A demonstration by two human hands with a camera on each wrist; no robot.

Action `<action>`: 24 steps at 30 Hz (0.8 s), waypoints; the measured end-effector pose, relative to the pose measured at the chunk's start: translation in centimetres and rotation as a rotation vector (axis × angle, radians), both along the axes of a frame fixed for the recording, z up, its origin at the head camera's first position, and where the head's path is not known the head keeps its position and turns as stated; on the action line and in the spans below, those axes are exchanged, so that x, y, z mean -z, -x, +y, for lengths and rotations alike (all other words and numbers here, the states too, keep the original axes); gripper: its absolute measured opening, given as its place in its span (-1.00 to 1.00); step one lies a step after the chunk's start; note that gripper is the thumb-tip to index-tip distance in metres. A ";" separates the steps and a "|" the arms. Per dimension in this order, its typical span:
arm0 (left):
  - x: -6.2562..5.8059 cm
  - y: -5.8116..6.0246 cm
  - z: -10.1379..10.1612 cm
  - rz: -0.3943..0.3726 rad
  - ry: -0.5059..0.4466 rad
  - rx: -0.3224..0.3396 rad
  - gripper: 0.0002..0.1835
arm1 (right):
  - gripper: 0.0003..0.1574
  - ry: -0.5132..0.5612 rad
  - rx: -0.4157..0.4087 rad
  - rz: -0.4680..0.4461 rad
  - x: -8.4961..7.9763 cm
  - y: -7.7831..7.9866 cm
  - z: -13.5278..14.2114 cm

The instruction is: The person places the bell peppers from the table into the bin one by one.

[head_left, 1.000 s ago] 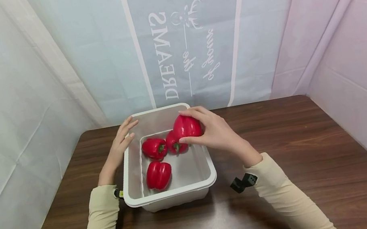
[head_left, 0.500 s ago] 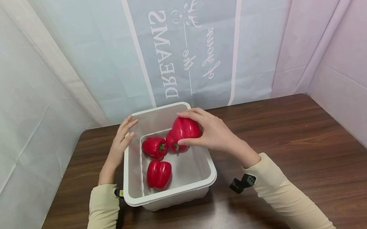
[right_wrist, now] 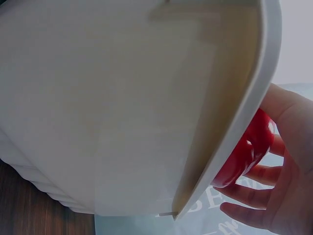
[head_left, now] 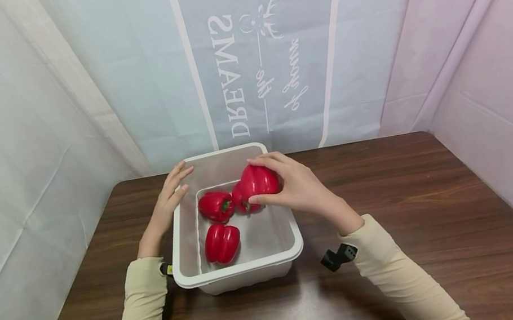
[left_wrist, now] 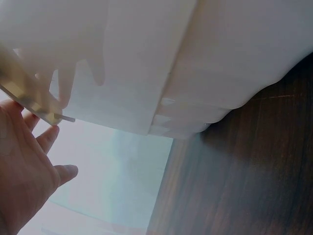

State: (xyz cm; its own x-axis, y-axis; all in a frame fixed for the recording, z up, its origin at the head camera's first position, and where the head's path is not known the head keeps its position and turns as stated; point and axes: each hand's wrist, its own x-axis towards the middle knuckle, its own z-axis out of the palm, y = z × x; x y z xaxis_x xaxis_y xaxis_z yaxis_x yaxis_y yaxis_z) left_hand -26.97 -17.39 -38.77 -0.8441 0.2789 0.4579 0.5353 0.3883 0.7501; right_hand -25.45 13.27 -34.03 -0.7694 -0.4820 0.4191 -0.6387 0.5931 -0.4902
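Note:
In the head view my right hand [head_left: 299,184] grips a red bell pepper [head_left: 260,180] above the back right part of a white plastic bin [head_left: 240,270]. The right wrist view shows this pepper [right_wrist: 247,152] just past the bin's rim [right_wrist: 234,127], fingers curved about it. Inside the bin lie three more red peppers: one at the back left [head_left: 216,207], one at the front left [head_left: 222,244], and one [head_left: 243,199] partly hidden behind the held pepper. My left hand [head_left: 169,207] rests at the bin's left rim, its fingers fairly straight; the left wrist view shows fingertips touching the rim's edge.
The bin stands on a dark brown wooden table [head_left: 398,203]. Pale cloth walls enclose the table on the left, back and right; the back cloth [head_left: 271,66] bears printed lettering. A small black device [head_left: 339,256] is fastened at the right wrist.
The right hand with its pepper has shifted slightly left and down over the bin since one second ago. The left hand and the bin look nearly unchanged.

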 end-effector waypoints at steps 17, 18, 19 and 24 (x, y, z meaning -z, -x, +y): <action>-0.1 0.1 0.0 -0.001 -0.004 -0.001 -0.54 | -0.15 -0.013 -0.013 -0.006 0.2 0.0 -0.2; -0.1 0.1 0.1 -0.001 -0.003 -0.001 -0.54 | -0.15 -0.015 -0.013 -0.006 0.2 0.0 -0.2; -0.1 0.1 0.1 -0.002 -0.003 0.000 -0.54 | -0.15 -0.016 -0.013 -0.006 0.2 0.0 -0.2; 0.0 0.1 0.0 -0.007 -0.003 0.003 -0.54 | -0.15 -0.017 -0.011 -0.028 0.2 0.0 -0.2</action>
State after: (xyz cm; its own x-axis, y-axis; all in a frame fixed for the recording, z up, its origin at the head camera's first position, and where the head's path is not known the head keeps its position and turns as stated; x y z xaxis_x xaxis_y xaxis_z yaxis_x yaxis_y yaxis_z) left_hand -27.07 -17.36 -38.73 -0.8466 0.2797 0.4528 0.5310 0.3844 0.7552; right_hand -25.44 13.05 -34.24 -0.7756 -0.4971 0.3890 -0.6310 0.5949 -0.4979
